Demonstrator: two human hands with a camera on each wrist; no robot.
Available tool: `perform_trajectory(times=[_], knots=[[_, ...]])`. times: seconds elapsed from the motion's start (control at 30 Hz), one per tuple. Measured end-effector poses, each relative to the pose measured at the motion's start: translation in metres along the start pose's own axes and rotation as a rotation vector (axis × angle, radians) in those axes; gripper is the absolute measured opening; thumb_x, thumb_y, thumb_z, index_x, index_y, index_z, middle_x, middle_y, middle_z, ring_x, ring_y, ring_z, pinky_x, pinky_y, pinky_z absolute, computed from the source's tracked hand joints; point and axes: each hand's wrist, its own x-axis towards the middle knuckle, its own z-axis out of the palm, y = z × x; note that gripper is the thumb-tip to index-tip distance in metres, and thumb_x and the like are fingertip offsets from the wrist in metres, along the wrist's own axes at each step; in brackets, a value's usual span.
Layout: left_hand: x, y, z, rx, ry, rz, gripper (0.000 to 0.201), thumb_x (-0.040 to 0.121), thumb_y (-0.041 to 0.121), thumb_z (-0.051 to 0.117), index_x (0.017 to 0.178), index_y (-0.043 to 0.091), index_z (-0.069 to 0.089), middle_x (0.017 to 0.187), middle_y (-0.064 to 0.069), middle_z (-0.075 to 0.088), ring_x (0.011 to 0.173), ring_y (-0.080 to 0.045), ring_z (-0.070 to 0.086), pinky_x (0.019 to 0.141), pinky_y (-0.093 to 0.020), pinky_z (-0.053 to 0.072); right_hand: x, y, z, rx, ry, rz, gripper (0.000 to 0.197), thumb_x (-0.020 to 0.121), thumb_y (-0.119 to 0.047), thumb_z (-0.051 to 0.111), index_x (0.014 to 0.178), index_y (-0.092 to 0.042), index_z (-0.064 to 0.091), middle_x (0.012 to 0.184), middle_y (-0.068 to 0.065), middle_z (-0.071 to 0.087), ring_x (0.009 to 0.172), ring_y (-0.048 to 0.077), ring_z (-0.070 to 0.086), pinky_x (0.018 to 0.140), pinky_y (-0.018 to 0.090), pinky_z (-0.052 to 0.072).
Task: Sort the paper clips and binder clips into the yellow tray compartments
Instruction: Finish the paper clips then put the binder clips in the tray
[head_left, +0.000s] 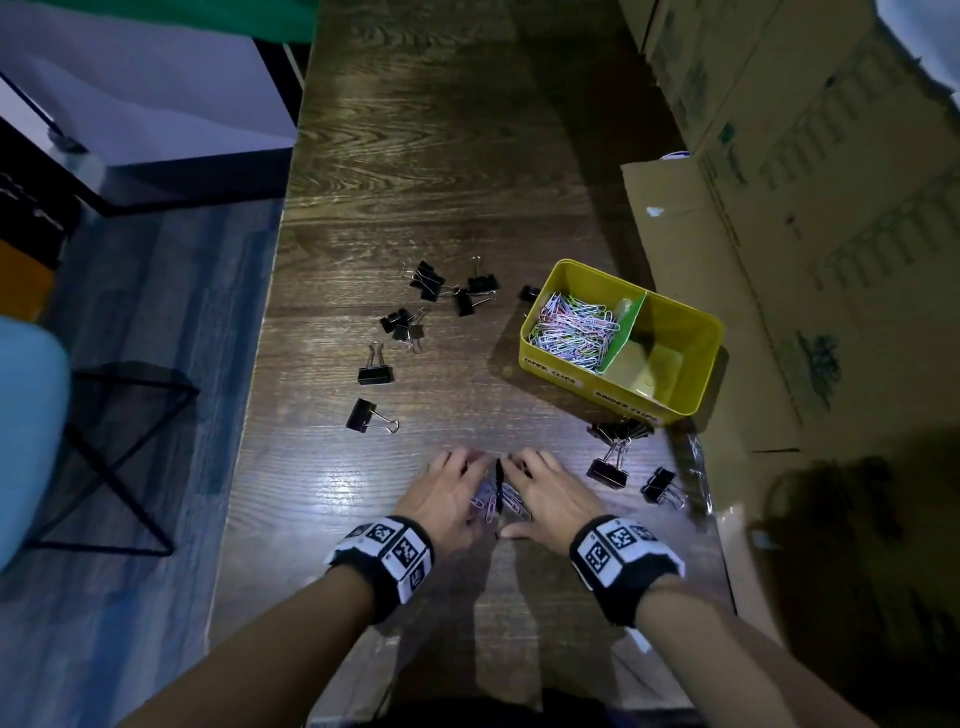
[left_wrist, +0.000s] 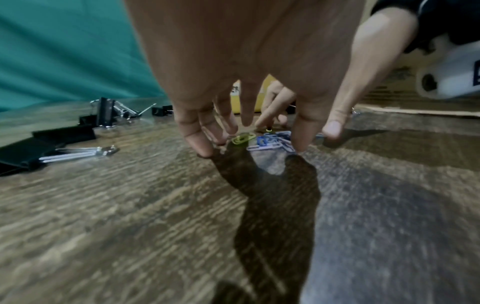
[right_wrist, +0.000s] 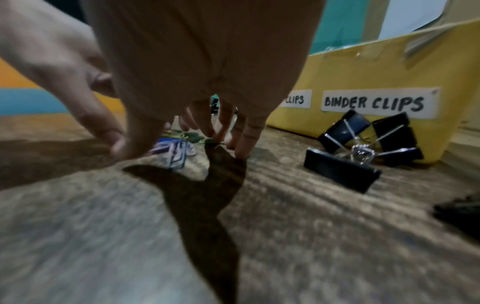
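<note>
A small pile of coloured paper clips (head_left: 498, 501) lies on the dark wooden table near its front edge. My left hand (head_left: 462, 483) and right hand (head_left: 530, 483) stand on either side of it, fingers pointing down with tips on the wood, holding nothing. From the left wrist, blue and green paper clips (left_wrist: 270, 142) show between my fingertips (left_wrist: 202, 148). The yellow tray (head_left: 613, 387) sits further back on the right. Its left compartment is full of paper clips (head_left: 571, 327). Black binder clips (head_left: 375, 371) lie scattered on the table.
More binder clips (head_left: 608, 470) lie right of my right hand, some against the tray's front wall (right_wrist: 363, 72) under its "BINDER CLIPS" label (right_wrist: 374, 102). Cardboard boxes (head_left: 831, 208) line the right side. A black wire stool (head_left: 119, 457) stands beyond the table's left edge.
</note>
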Motion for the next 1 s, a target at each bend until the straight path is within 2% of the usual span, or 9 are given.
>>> perform_trajectory(times=[0.13,0.23,0.3,0.4,0.5,0.6,0.73,0.83,1.0], knots=[[-0.002,0.012,0.014,-0.034,-0.024,-0.011,0.052,0.089,0.013,0.048,0.139,0.01,0.037,0.139,-0.008,0.036,0.126,-0.025,0.033,0.107,-0.032,0.031,-0.004,-0.008,0.011,0.077,0.049,0.051,0.057,0.09,-0.025,0.059,0.141,-0.01,0.038,0.134,0.008,0.038,0.127,0.025,0.035,0.103,0.035,0.036],[-0.005,0.016,0.023,-0.065,-0.008,-0.054,0.045,0.088,0.009,0.048,0.133,0.01,0.044,0.131,-0.008,0.043,0.121,-0.026,0.043,0.101,-0.032,0.038,-0.008,-0.01,0.021,0.161,0.046,0.112,0.033,0.095,-0.016,0.049,0.127,-0.008,0.051,0.126,0.012,0.048,0.116,0.027,0.047,0.091,0.034,0.041],[-0.007,0.021,0.024,-0.101,-0.018,-0.078,0.043,0.085,0.011,0.05,0.128,0.008,0.047,0.125,-0.01,0.045,0.115,-0.027,0.046,0.095,-0.035,0.042,-0.01,-0.011,0.026,0.232,0.029,0.168,0.028,0.096,-0.012,0.041,0.12,-0.007,0.055,0.123,0.015,0.052,0.11,0.03,0.05,0.085,0.034,0.041],[-0.009,0.028,0.022,-0.071,0.01,-0.106,0.042,0.086,0.015,0.047,0.127,0.008,0.046,0.125,-0.01,0.044,0.115,-0.027,0.045,0.096,-0.035,0.042,-0.01,-0.013,0.029,0.256,0.04,0.213,0.026,0.096,-0.014,0.039,0.115,-0.012,0.056,0.119,0.015,0.056,0.107,0.03,0.053,0.084,0.035,0.042],[-0.009,0.033,0.024,-0.029,0.016,-0.144,0.041,0.089,0.018,0.047,0.129,0.01,0.044,0.128,-0.008,0.042,0.117,-0.025,0.043,0.099,-0.032,0.038,-0.013,-0.017,0.025,0.315,0.093,0.279,0.011,0.092,-0.03,0.039,0.097,-0.027,0.048,0.098,0.012,0.065,0.09,0.031,0.06,0.082,0.042,0.047],[-0.005,0.038,0.021,-0.043,-0.006,-0.213,0.042,0.087,0.011,0.049,0.129,0.01,0.044,0.125,-0.009,0.046,0.113,-0.028,0.049,0.093,-0.033,0.041,-0.015,-0.021,0.022,0.284,0.121,0.253,0.017,0.092,-0.03,0.039,0.104,-0.023,0.048,0.1,0.013,0.064,0.091,0.032,0.06,0.082,0.04,0.047],[-0.002,0.042,0.017,0.039,-0.043,-0.223,0.05,0.083,0.012,0.055,0.131,0.009,0.042,0.126,-0.01,0.047,0.119,-0.029,0.046,0.1,-0.033,0.037,-0.017,-0.028,0.019,0.2,0.075,0.214,0.031,0.095,-0.005,0.038,0.122,-0.003,0.052,0.125,0.017,0.049,0.115,0.033,0.048,0.09,0.039,0.042],[-0.001,0.044,0.013,0.11,-0.059,-0.212,0.046,0.087,0.012,0.049,0.132,0.007,0.039,0.129,-0.011,0.046,0.122,-0.028,0.043,0.103,-0.031,0.03,-0.017,-0.03,0.018,0.057,0.029,0.171,0.034,0.092,0.002,0.039,0.122,0.001,0.052,0.124,0.017,0.047,0.121,0.033,0.042,0.095,0.042,0.044],[-0.001,0.048,0.005,0.154,-0.065,-0.201,0.039,0.086,0.003,0.041,0.125,0.005,0.044,0.127,-0.013,0.05,0.119,-0.028,0.045,0.101,-0.029,0.028,-0.019,-0.036,0.009,-0.128,0.007,0.054,0.036,0.089,0.007,0.037,0.123,0.009,0.046,0.122,0.026,0.048,0.119,0.038,0.044,0.091,0.042,0.043]])
